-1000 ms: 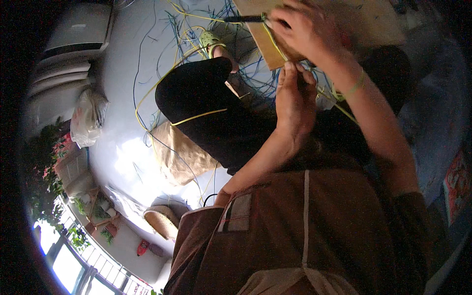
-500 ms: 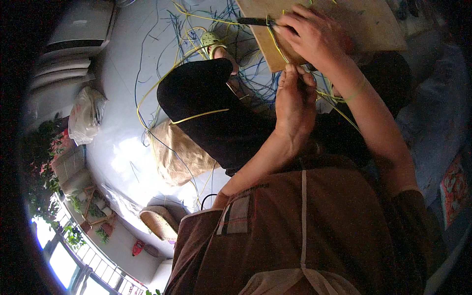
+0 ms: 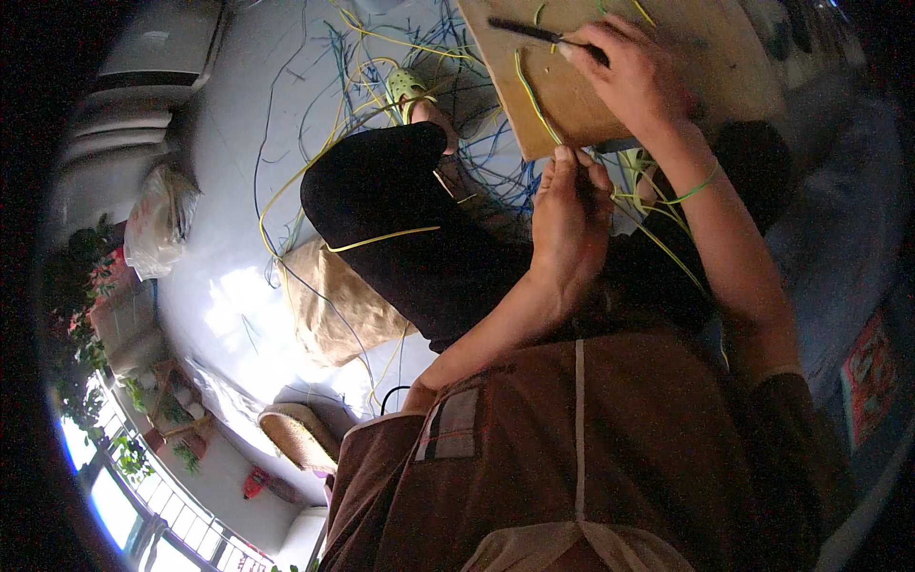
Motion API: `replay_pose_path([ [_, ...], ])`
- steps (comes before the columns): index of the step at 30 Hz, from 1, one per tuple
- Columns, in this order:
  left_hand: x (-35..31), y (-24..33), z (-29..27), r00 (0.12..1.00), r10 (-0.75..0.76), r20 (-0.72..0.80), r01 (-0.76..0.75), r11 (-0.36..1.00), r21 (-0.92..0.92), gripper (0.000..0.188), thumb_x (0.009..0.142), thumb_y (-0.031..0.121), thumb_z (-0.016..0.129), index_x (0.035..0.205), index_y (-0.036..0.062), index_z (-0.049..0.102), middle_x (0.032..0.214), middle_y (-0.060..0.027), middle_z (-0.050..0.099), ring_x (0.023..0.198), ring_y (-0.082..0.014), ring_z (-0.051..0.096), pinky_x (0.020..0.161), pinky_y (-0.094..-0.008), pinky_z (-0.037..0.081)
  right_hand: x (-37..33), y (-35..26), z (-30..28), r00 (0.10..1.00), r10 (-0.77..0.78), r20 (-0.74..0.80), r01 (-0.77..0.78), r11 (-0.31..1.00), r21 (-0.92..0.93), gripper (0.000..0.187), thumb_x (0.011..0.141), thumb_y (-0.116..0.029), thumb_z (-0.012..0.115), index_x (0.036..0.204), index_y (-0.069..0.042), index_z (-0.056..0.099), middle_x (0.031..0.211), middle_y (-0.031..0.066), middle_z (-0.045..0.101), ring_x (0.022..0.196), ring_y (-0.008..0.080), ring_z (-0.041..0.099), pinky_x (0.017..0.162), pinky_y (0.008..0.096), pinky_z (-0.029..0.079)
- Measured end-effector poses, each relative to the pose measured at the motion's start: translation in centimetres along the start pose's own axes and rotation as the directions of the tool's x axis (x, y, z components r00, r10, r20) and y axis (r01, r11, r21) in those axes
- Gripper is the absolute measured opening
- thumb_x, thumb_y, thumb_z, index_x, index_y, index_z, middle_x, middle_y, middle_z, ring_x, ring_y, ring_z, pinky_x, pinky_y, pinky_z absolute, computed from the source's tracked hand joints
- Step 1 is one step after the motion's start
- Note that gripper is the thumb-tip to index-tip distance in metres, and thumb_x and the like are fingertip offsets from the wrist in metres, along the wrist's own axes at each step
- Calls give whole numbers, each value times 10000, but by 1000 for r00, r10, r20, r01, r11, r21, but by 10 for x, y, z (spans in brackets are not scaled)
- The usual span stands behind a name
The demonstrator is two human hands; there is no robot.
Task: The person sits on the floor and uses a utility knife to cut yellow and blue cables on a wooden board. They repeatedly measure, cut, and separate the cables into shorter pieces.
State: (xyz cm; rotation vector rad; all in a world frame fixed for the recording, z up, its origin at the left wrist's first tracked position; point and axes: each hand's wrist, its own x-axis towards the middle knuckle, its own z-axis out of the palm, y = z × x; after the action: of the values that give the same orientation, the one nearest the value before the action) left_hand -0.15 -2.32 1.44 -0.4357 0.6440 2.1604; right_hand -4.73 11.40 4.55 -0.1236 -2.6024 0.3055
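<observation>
— Two hands at the wooden board [image 3: 667,91]?
— Yes. The right hand [image 3: 634,81] is closed on a dark knife [image 3: 534,31] over the board; the left hand [image 3: 569,224] pinches the yellow-green wire [image 3: 532,95] at the board's near edge, above the lap.

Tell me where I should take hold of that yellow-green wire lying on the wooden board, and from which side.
Grip the yellow-green wire along its bare middle run on the wooden board, coming down from above. That stretch lies flat and exposed, clear of both hands: the left hand pinches its near end at the board's edge, while the right hand holds a dark tool further up.
</observation>
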Motion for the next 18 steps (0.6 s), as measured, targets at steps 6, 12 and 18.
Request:
replay_pose_path([
  [6,-3,3,5,999,-43,-33,42,999,-12,221,905,316,376,807,128,442,638,3,447,573,-104,390,504,-220,308,1,-17,-8,986,-159,42,158,987,37,133,750,-225,605,808,-107,584,783,40,539,729,239,552,622,332,459],
  [12,-7,4,5,997,-60,-58,59,998,-23,221,907,306,373,805,123,443,654,5,450,581,-99,384,513,-217,312,17,-14,11,992,-128,14,129,984,-125,166,760,-263,600,822,-109,588,791,50,550,746,250,555,625,344,465],
  [18,-14,24,-1,993,-71,97,67,997,44,199,896,285,402,838,106,465,679,0,462,564,-85,380,463,-170,308,45,24,3,992,24,-124,-9,993,114,154,726,-209,616,741,-61,580,751,98,544,699,269,544,613,363,442],
])
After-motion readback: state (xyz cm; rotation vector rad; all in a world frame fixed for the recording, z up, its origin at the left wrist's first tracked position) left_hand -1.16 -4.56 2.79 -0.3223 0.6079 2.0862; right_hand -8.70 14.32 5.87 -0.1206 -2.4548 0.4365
